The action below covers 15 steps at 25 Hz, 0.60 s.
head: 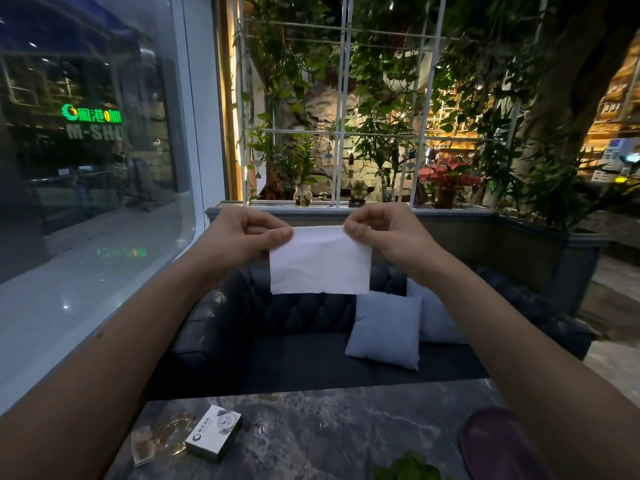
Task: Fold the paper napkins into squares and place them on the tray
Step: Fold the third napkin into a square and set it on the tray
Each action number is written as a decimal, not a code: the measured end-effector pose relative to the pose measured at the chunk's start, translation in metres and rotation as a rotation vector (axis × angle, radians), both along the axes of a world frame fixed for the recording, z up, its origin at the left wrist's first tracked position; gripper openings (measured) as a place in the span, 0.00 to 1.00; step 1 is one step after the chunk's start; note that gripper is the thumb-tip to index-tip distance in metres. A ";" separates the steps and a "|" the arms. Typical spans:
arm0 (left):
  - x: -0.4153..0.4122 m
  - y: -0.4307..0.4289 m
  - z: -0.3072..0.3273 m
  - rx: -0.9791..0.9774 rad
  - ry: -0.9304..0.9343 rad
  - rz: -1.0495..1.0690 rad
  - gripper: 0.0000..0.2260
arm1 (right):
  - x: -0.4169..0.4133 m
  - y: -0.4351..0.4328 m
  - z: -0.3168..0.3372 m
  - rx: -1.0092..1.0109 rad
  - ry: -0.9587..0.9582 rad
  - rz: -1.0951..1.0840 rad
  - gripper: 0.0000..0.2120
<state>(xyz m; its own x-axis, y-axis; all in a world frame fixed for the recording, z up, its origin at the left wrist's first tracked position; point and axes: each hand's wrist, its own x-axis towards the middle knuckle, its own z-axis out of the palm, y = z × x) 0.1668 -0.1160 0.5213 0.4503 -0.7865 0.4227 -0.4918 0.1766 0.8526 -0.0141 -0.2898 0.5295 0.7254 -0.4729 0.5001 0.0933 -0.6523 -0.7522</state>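
A white paper napkin [320,263] hangs in the air in front of me as a folded rectangle, wider than tall. My left hand [247,235] pinches its upper left corner between thumb and fingers. My right hand [382,230] pinches the upper right corner. Both arms are stretched out above the table. A dark purple tray [495,445] lies on the table at the lower right, partly hidden behind my right forearm.
The grey marble table [329,431] carries a small white box [214,433], a glass ashtray [173,434] and a clear packet [142,446] at the left, and green leaves [408,467] at the near edge. Beyond it stands a dark sofa [294,327] with two pale cushions [386,330].
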 end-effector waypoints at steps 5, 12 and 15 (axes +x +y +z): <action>-0.001 -0.001 0.000 -0.004 -0.003 0.000 0.04 | -0.002 -0.002 -0.001 0.035 -0.029 0.001 0.05; -0.007 0.002 0.007 0.089 -0.010 -0.056 0.12 | 0.001 -0.001 0.003 0.075 -0.022 0.033 0.06; -0.012 0.000 0.016 0.181 -0.105 -0.084 0.15 | 0.006 0.001 0.006 0.023 0.045 0.088 0.06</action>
<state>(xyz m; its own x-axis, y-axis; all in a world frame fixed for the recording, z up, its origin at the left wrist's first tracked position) 0.1548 -0.1162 0.5374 0.3410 -0.8865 0.3128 -0.5697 0.0699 0.8189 -0.0084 -0.2884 0.5350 0.7864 -0.4170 0.4557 0.1152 -0.6257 -0.7715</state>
